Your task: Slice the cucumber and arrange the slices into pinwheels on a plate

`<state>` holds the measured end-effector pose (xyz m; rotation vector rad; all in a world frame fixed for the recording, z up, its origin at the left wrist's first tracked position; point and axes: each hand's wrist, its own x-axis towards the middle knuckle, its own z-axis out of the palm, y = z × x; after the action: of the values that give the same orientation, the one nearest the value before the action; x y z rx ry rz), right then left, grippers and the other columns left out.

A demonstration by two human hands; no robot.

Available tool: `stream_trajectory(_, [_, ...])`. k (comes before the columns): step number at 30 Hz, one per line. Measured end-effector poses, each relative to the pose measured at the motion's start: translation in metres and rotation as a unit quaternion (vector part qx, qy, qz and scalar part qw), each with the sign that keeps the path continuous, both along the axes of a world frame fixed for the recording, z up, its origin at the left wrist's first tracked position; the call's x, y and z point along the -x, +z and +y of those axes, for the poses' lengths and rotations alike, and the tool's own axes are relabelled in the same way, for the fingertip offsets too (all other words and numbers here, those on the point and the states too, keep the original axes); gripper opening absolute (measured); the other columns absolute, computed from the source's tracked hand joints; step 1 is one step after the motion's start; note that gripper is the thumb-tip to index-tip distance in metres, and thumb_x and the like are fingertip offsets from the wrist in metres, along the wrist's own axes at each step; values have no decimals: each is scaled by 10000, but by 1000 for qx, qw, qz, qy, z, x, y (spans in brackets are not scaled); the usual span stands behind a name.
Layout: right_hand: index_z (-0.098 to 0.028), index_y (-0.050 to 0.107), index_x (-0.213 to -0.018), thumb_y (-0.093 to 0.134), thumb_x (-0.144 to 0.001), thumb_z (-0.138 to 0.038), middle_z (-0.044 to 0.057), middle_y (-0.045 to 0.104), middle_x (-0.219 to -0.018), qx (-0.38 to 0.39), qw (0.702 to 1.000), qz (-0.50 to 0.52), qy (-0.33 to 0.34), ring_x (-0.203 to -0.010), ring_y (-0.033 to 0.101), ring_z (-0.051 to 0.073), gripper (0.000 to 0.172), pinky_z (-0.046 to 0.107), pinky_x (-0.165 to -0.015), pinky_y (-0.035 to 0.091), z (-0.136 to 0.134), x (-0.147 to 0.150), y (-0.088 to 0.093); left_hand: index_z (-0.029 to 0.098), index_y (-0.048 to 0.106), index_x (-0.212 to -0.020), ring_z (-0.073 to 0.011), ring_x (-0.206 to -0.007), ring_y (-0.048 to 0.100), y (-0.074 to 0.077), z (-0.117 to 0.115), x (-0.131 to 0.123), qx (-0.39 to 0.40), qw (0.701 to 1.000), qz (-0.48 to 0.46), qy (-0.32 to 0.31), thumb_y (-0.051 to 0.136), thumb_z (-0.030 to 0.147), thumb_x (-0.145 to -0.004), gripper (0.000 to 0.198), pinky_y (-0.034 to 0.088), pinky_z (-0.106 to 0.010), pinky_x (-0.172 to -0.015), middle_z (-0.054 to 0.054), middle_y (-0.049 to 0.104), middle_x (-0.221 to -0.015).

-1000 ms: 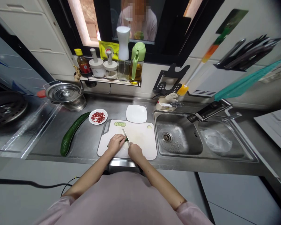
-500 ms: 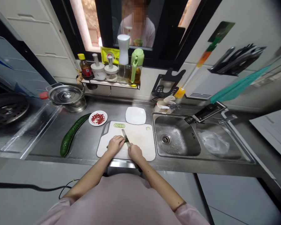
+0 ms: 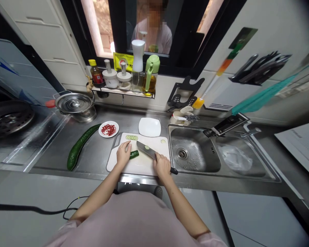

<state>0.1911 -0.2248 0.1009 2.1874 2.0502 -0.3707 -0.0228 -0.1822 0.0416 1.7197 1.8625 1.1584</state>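
On the white cutting board (image 3: 146, 164) lies a short piece of cucumber (image 3: 134, 154), its left end hidden by my left hand (image 3: 123, 154). That hand is open, fingers apart and pointing toward a row of cucumber slices (image 3: 132, 137) at the board's far edge. Whether it touches the piece I cannot tell. My right hand (image 3: 162, 164) grips a kitchen knife (image 3: 141, 146) by its black handle, the blade angled to the far left over the board. One cucumber slice (image 3: 146, 147) clings to the blade. Another single slice (image 3: 163, 141) rests near the board's far right corner.
Left of the board are a whole cucumber (image 3: 79, 147) and a small plate of chopped red pieces (image 3: 108, 129). A white square plate (image 3: 149, 127) stands behind it. At right is a steel sink (image 3: 195, 168); a lidded steel pot (image 3: 83, 113) sits back left.
The knife has moved right, off the cucumber piece, with a slice on its blade. My left hand has loosened from the piece and reaches farther forward.
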Motion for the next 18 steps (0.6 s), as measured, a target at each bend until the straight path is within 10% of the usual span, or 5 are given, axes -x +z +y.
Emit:
stream_trajectory(9, [-216, 498, -1342, 584, -856, -239, 87, 627, -1027, -84, 995, -18, 48, -956, 535, 211, 494, 301, -827, 330, -6, -4, 5, 267, 685, -1109, -254, -1168, 508, 46, 16, -22, 47, 973, 120, -191, 549, 440, -874, 322, 308, -471, -1082, -64, 630, -1175])
stream_trajectory(18, [-221, 515, -1330, 592, -849, -222, 76, 635, -1009, -85, 994, -26, 59, -952, 540, 212, 487, 301, -828, 328, -13, -15, -4, 265, 700, -1034, -237, -1119, 531, 45, 11, -41, 80, 962, 118, -232, 585, 390, -855, 246, 216, -474, -1108, -52, 646, -1131])
